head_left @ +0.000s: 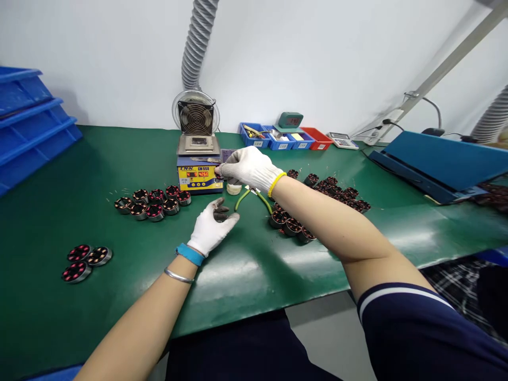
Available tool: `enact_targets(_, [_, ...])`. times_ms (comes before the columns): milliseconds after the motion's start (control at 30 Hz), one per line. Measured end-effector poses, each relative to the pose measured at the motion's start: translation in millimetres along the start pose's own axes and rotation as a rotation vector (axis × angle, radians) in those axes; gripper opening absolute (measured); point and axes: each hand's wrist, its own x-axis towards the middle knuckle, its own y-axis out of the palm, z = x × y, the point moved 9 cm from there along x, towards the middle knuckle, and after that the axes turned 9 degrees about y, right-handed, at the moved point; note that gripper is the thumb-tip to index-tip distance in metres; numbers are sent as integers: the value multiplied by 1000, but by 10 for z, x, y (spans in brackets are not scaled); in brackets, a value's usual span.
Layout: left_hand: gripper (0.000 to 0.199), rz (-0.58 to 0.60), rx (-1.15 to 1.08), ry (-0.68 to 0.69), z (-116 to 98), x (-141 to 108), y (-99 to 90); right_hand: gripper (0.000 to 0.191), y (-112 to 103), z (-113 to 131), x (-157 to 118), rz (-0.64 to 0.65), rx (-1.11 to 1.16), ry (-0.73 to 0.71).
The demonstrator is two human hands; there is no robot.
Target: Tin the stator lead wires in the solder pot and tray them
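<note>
My right hand (250, 166), in a white glove with a yellow cuff, reaches to the front right corner of a blue solder pot (200, 182) with a yellow panel and red digits. Its fingertips are pinched together; a small dark piece shows at them, too hidden to name. Lower down, my left hand (210, 227), gloved in white with grey fingertips, hovers over the table with thumb and fingers apart and nothing visible between them. Green-handled pliers (243, 198) lie spread between the hands, beside a small round jar (234, 188).
Wound motor stators stand in groups: left of the pot (154, 212), at the near left (76, 272) and under my right forearm (292, 226). Behind are a fan (196, 117), blue bins (254, 142), a red bin (317, 138) and a calculator (342, 140). Stacked blue trays (35, 137) stand left.
</note>
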Motion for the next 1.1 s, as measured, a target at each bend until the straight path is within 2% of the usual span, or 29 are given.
enact_targets(367, [70, 5, -17, -17, 23, 5, -12, 32, -26, 42, -44, -41, -145, -2])
enact_targets(600, [68, 2, -8, -17, 16, 13, -9, 38, 61, 35, 48, -92, -225, -66])
enact_targets(800, [73, 3, -4, -11, -15, -4, -2, 37, 70, 83, 13, -124, -261, -111])
enact_targets(967, [80, -130, -76, 91, -177, -3, -120, 31, 119, 39, -74, -75, -216, -104])
enact_targets(1100, [79, -220, -155, 129, -258, -27, -210, 30, 246, -198, -249, -39, -140, -70])
